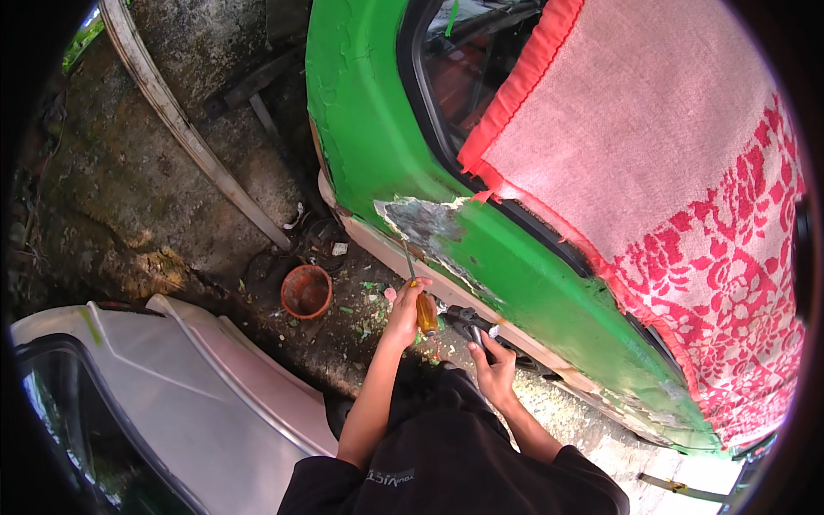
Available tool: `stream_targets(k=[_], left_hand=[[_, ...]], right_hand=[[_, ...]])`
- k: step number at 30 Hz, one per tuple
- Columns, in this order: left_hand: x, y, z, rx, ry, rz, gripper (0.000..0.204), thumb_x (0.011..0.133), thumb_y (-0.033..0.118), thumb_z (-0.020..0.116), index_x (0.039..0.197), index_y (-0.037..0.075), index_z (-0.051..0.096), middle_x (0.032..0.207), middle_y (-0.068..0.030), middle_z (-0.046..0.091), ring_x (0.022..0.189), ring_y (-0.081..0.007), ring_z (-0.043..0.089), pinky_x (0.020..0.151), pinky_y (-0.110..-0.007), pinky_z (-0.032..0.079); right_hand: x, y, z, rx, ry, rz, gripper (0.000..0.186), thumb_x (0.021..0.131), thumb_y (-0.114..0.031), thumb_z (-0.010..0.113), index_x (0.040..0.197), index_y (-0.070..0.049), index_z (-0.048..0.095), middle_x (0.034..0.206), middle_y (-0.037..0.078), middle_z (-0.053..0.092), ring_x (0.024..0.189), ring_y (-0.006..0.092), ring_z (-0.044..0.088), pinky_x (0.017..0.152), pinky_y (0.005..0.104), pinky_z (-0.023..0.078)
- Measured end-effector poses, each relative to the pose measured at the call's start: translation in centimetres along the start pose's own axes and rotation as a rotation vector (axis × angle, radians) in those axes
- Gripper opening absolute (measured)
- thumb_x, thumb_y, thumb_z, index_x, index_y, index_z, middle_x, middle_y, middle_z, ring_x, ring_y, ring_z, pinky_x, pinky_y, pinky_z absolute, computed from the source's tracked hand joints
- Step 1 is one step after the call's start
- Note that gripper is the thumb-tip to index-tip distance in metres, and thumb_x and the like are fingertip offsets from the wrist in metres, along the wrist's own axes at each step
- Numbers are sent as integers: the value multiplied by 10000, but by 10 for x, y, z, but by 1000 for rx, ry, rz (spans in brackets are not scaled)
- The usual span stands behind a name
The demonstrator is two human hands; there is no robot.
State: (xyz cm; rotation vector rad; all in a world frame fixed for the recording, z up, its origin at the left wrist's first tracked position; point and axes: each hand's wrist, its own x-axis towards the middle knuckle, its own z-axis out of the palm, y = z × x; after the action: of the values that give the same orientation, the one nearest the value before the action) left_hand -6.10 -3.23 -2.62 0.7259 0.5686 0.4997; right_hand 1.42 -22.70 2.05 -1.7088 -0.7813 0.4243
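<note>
My left hand [402, 319] is closed around a screwdriver [427, 314] with an amber handle and a thin metal shaft. Its shaft points up toward the lower edge of a bare grey patch [421, 221] on a green vehicle body [515, 266]; I cannot tell whether the tip touches. Pale, ragged filler and peeling paint border that patch. In my right hand [498, 371] is a hammer [468, 318], gripped by its handle, its dark head close to the screwdriver's handle end. Part of the hammer's handle is hidden by my fingers.
A pink and red patterned towel [592, 154] drapes over the vehicle's window side. Below, an orange-brown pot [306, 292] stands among paint chips and debris [373, 300]. A long pale strip [184, 129] leans at the left. Another silver-grey vehicle [189, 386] stands close behind on the left.
</note>
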Motion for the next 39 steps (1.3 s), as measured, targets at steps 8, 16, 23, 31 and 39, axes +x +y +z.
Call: stream_targets(k=[8, 16, 23, 31, 39], left_hand=[[13, 6, -2, -307, -1, -129, 134, 969, 274, 488, 1005, 146, 493, 555, -100, 488, 399, -224, 457, 382, -348, 367], [24, 13, 21, -238, 150, -22, 43, 932, 135, 558, 956, 116, 528, 530, -52, 464, 390, -186, 444, 373, -334, 361], [26, 28, 5, -184, 114, -77, 50, 877, 110, 592, 866, 103, 544, 508, -35, 462, 354, -179, 419, 360, -323, 338], [19, 39, 5, -162, 83, -145, 74, 843, 60, 571, 859, 105, 515, 549, 8, 381, 405, -128, 368, 375, -296, 306], [22, 62, -18, -309, -75, -239, 99, 930, 179, 542, 951, 104, 602, 518, -14, 388, 359, -172, 312, 396, -317, 259]], right_hand=[[-5, 8, 4, -20, -17, 20, 340, 932, -138, 715, 1191, 75, 661, 712, -76, 518, 635, 21, 407, 522, 211, 336], [-5, -10, 4, -90, 0, -20, 168, 907, -118, 715, 817, 21, 690, 588, 93, 568, 502, 142, 472, 518, 309, 402], [-15, 7, 2, -28, -3, -10, 209, 909, -90, 725, 1043, 69, 704, 606, -59, 482, 578, 10, 402, 482, 221, 322], [-13, -1, -2, -43, -19, -15, 209, 910, -96, 723, 1043, 64, 706, 605, -52, 477, 572, 13, 385, 478, 228, 305], [-8, -5, 0, -16, -12, -4, 234, 912, -117, 730, 1061, 61, 703, 609, -54, 486, 577, 15, 388, 483, 231, 304]])
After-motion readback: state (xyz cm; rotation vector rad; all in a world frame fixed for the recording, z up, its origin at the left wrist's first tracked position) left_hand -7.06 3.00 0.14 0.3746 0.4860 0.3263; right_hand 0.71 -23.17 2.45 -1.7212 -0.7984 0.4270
